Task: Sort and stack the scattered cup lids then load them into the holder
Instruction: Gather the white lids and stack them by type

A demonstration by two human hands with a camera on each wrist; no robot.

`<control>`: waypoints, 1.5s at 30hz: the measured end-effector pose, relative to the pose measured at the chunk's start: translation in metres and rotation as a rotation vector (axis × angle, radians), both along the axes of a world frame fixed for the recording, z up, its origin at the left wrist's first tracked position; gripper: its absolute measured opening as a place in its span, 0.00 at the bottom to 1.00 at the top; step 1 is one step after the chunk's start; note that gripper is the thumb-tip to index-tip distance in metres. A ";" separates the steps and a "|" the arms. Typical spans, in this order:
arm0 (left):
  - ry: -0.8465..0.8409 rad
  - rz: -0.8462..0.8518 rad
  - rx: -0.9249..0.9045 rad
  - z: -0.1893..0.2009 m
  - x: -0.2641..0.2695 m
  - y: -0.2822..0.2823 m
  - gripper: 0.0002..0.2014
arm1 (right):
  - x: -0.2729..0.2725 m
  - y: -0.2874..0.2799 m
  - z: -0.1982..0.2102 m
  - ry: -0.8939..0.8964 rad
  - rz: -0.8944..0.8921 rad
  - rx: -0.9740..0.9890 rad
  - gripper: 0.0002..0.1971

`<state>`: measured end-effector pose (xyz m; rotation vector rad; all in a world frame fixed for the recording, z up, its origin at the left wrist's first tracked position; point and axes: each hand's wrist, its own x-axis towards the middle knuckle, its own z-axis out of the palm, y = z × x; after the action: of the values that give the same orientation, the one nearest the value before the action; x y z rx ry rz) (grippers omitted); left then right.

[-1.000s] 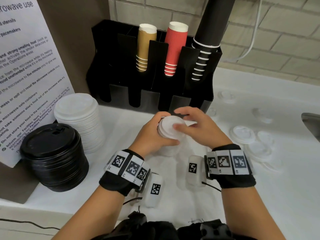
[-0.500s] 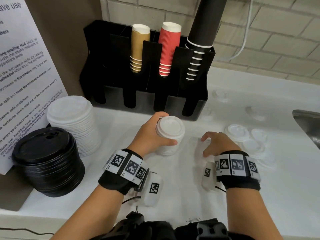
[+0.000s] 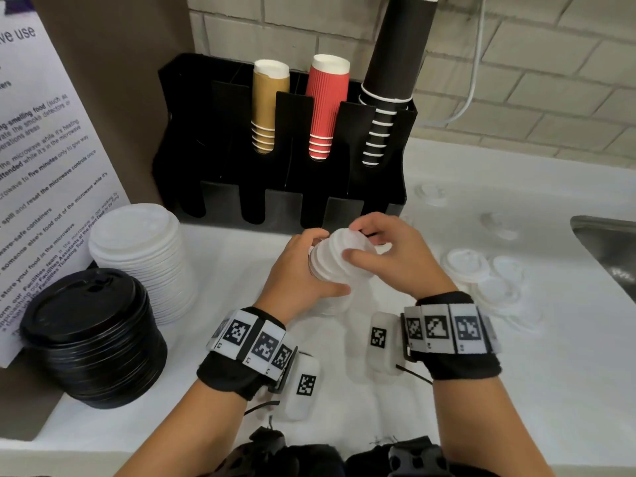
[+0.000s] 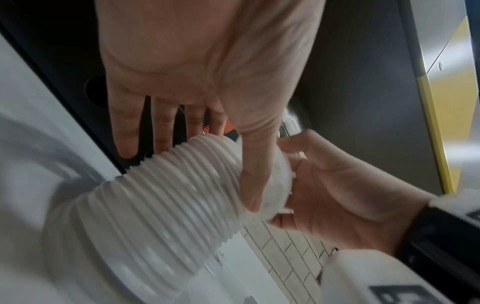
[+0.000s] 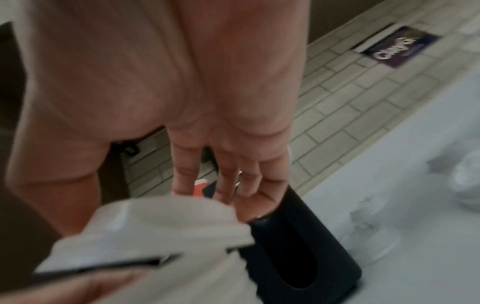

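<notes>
We are seeing bare white counter [image 3: 361, 401] lying open near our wrists. On the left, a black lid stack [image 3: 91, 339] and a tall white lid stack [image 3: 144, 256] are blocking the way. The black holder [image 3: 285, 208] is standing right behind. Loose lids [image 3: 481, 273] are lying on the right, and the sink [image 3: 609, 246] is sitting beyond them.

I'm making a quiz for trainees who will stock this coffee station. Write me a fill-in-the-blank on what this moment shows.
1. The left hand grips a stack of small ____ lids.
2. The right hand sets a lid on the ____ of that stack.
3. In the black cup holder, the cups between the gold cups and the black cups are ____.
4. The black lid stack stands at the counter's ____ side.

Missing words: white; top; red; left
</notes>
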<state>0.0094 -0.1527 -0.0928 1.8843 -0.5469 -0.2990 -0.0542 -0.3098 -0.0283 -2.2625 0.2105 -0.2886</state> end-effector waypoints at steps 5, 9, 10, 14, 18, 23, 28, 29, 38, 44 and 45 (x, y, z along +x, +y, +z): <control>0.053 0.017 -0.035 -0.001 -0.002 -0.001 0.51 | 0.009 0.020 -0.001 -0.005 0.043 -0.155 0.19; 0.049 0.022 -0.041 0.000 -0.003 0.000 0.52 | 0.011 0.026 -0.001 0.034 0.081 -0.221 0.20; 0.054 0.023 -0.046 0.001 -0.003 0.000 0.52 | 0.011 0.028 -0.001 0.043 0.084 -0.229 0.21; 0.060 0.023 -0.050 0.004 -0.005 0.000 0.51 | 0.009 0.030 -0.001 0.049 0.084 -0.229 0.21; 0.054 0.010 -0.035 0.005 -0.005 0.000 0.50 | 0.009 0.031 -0.001 0.047 0.079 -0.221 0.19; 0.056 -0.021 -0.042 0.006 -0.004 0.001 0.49 | 0.006 0.028 0.002 0.052 0.105 -0.221 0.19; 0.066 -0.027 -0.080 0.006 -0.005 0.000 0.46 | 0.004 0.025 0.000 0.064 0.076 -0.199 0.21; 0.062 -0.027 -0.081 0.006 -0.005 0.000 0.44 | 0.004 0.025 -0.001 0.070 0.075 -0.200 0.21; 0.024 -0.087 -0.053 0.009 -0.007 0.003 0.30 | -0.028 -0.032 -0.008 0.323 -0.307 -0.190 0.19; 0.059 -0.121 -0.062 0.011 -0.009 0.000 0.27 | -0.070 -0.071 -0.023 0.905 -0.565 -0.262 0.30; 0.071 -0.126 -0.069 0.012 -0.010 0.000 0.26 | -0.074 -0.072 -0.026 0.929 -0.579 -0.268 0.30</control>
<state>-0.0002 -0.1528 -0.0813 1.7689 -0.6206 -0.4228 -0.1285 -0.3821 -0.0542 -2.3935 1.3800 0.4989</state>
